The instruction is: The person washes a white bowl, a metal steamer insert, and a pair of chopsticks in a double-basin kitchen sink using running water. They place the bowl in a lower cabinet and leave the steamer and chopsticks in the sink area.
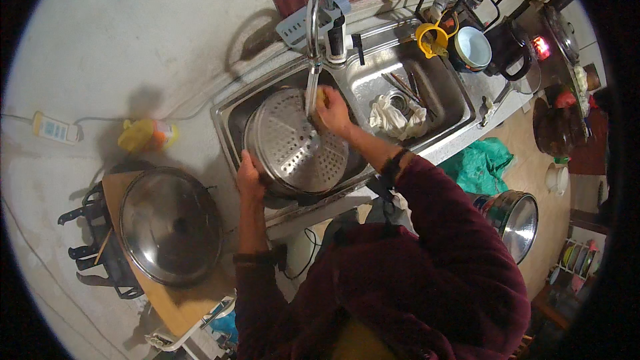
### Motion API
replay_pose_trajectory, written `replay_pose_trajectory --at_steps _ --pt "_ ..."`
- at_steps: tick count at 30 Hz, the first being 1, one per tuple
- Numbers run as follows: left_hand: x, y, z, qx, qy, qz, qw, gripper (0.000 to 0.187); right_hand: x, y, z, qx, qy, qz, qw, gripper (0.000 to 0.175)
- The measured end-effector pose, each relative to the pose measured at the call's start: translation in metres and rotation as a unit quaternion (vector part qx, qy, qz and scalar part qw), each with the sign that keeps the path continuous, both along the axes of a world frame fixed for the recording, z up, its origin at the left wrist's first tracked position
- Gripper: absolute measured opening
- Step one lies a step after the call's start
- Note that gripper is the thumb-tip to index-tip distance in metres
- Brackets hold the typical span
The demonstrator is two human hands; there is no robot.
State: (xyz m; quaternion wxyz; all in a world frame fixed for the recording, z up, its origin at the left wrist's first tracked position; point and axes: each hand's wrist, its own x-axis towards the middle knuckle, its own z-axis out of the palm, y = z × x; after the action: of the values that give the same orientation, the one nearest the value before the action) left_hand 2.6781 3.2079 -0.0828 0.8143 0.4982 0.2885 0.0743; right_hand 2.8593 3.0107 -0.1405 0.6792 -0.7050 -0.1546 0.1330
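A large round metal steamer tray with many holes (300, 145) stands tilted in the left sink basin. My left hand (250, 175) grips its rim at the near left side. Water runs from the curved chrome faucet (314, 20) onto the tray's upper right part. Beside that stream my right hand (331, 110) is closed on something small and yellowish, perhaps a sponge, against the tray's face. The right basin (450, 85) holds a crumpled white cloth (395, 119) by the drain and several thin sticks or chopsticks (407, 85).
At left, a domed metal lid (172, 227) rests on a wooden board (200, 305) beside a black rack with several knives (82, 251). A yellow strainer (431, 40), a light bowl (473, 47) and a dark kettle (510, 50) stand right of the sink. A green plastic bag (480, 162) lies beyond the counter's edge.
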Motion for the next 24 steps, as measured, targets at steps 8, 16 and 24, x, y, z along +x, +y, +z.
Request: replay_pose_trajectory --at_steps 8,16,24 --pt "0.033 0.005 -0.012 -0.107 0.007 0.063 0.992 0.047 -0.062 0.021 0.083 -0.042 -0.411 0.182 0.892 0.039" --pt "-0.01 0.033 -0.001 -0.106 -0.016 0.095 0.99 0.051 -0.04 -0.087 0.041 -0.173 -0.399 0.312 0.845 0.035" --pt "-0.01 0.023 0.002 0.067 0.095 0.04 0.992 0.055 -0.018 0.017 0.081 -0.067 -0.445 0.151 0.88 0.038"
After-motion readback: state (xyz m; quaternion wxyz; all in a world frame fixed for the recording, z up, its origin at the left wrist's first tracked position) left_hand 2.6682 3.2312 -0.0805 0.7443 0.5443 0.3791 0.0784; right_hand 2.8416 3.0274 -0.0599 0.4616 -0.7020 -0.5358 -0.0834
